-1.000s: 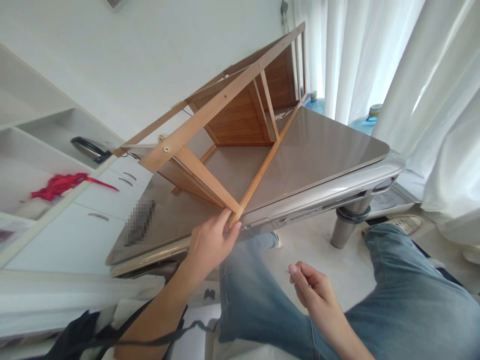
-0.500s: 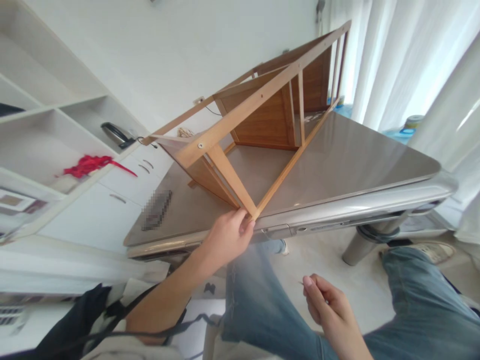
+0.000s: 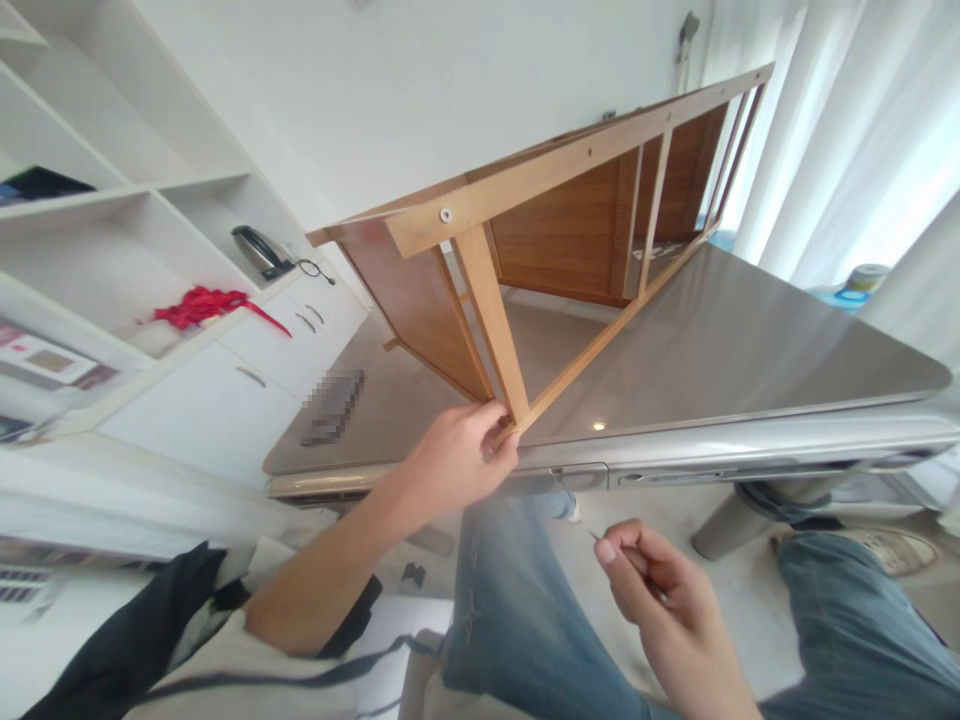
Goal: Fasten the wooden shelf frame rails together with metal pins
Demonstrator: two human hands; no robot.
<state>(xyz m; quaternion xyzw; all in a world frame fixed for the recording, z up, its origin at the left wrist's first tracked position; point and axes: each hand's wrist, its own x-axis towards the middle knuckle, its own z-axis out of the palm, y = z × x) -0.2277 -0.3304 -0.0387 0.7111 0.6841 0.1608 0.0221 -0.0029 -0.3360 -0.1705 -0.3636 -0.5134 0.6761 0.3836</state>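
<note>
A wooden shelf unit (image 3: 566,270) with slatted side rails and several panels lies on its side on a glossy grey table (image 3: 787,330). My left hand (image 3: 469,450) is closed round the near lower corner of its frame, at the table's front edge. A pale round fitting (image 3: 445,215) shows in the upper rail. Lower right, above my lap, my right hand (image 3: 667,600) is closed in a pinch on a thin metal rod (image 3: 595,536). Only the rod's tip and a short bit near the palm show; the fingers hide the rest.
A blurred-out dark object (image 3: 332,405) lies on the table's left end. White open shelves (image 3: 97,240) at left hold a kettle (image 3: 259,250) and red ribbon (image 3: 199,305). White curtains (image 3: 847,130) hang at right. Below the table stands a metal leg (image 3: 724,520).
The near upper end of the shelf unit has tipped, so its rails look turned. My left hand stays on the corner. The right hand still pinches the rod, its tip now more visible.
</note>
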